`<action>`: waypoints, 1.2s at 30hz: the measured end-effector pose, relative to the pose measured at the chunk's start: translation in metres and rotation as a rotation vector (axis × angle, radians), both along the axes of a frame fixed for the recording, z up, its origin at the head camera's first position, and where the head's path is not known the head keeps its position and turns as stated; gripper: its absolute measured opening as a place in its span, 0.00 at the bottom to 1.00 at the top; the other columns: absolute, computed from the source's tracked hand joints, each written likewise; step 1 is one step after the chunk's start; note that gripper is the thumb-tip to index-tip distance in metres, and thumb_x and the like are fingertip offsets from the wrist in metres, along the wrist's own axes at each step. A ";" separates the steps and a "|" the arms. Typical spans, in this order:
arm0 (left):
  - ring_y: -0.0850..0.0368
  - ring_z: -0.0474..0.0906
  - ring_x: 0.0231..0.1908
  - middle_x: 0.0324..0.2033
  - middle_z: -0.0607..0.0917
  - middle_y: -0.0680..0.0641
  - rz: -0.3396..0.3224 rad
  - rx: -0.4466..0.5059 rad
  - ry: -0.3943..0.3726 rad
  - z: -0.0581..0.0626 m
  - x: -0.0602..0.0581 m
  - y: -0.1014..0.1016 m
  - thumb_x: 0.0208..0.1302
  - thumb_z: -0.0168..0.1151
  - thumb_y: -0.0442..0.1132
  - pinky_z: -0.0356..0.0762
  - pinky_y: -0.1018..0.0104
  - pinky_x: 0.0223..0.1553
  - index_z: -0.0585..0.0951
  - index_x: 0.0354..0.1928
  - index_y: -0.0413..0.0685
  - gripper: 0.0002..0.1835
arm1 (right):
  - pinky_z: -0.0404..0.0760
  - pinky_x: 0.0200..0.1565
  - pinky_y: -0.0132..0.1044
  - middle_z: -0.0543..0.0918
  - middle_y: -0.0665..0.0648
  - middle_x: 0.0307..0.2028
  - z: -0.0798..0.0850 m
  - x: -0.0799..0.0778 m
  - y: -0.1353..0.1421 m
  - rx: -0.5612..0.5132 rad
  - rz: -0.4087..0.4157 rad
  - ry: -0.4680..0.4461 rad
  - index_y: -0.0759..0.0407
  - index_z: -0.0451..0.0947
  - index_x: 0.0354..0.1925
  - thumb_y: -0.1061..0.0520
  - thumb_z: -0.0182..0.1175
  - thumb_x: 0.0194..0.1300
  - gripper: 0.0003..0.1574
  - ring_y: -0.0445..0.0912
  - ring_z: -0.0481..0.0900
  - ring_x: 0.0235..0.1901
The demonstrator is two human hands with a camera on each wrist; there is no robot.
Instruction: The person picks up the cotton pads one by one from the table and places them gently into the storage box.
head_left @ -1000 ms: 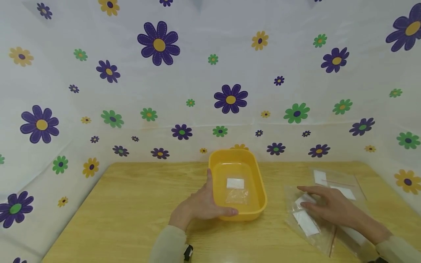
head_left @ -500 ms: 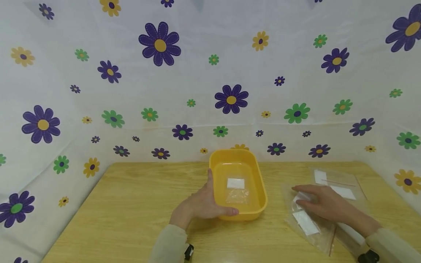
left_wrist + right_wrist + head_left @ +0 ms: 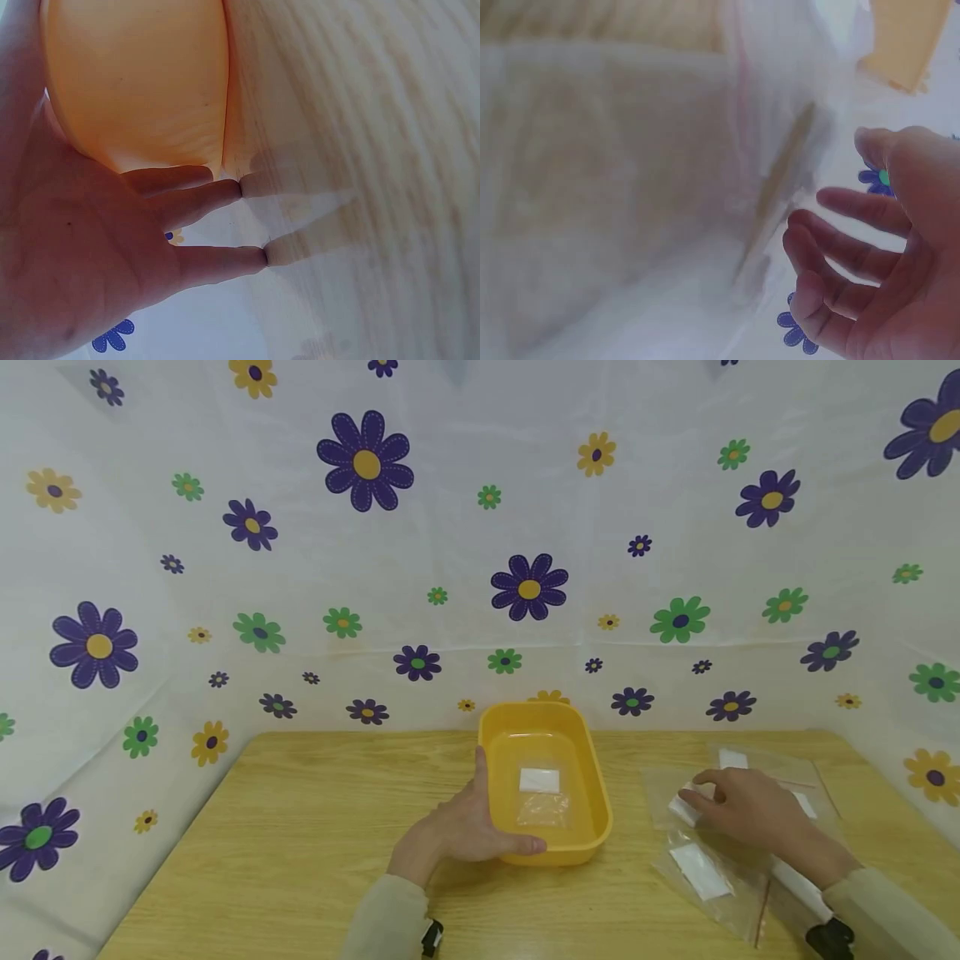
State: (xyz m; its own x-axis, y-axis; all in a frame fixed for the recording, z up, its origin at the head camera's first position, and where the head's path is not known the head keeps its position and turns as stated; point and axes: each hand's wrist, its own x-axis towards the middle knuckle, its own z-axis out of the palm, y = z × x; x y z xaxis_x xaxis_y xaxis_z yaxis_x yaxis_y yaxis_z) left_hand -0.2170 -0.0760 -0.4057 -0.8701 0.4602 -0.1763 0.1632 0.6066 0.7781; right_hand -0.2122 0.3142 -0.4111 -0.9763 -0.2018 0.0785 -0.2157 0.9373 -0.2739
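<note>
A yellow plastic basin [image 3: 558, 850] stands near the middle of the table. My left hand [image 3: 453, 828] rests against its near left corner, thumb along the near rim and fingers along the left wall. In the left wrist view, straight fingers [image 3: 214, 262] reach down to the table beside the basin. Inside the basin lies a small clear plastic bag [image 3: 542, 808] with a white label. At the right, my right hand [image 3: 757, 814] hovers over a clear bag with a white panel [image 3: 684, 808]. The right wrist view shows loosely curled fingers [image 3: 855, 247], thumb apart, beside blurred plastic.
Several more clear zip bags lie overlapping at the right: a near one [image 3: 701, 870] with a white panel and red seal, one at the back [image 3: 795, 768], one partly under the right forearm. A flowered white cloth [image 3: 420, 568] hangs behind the table [image 3: 322, 827].
My right hand has shifted slightly back and right. The bag under its fingertips now shows apart from the near bag. The left hand and basin stay put.
</note>
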 end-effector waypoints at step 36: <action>0.40 0.62 0.76 0.81 0.55 0.41 0.007 0.005 -0.014 -0.001 0.002 -0.001 0.46 0.78 0.69 0.62 0.36 0.74 0.16 0.77 0.62 0.83 | 0.82 0.54 0.63 0.89 0.59 0.52 -0.024 -0.006 0.012 -0.106 0.255 0.183 0.53 0.87 0.53 0.48 0.75 0.59 0.24 0.63 0.84 0.54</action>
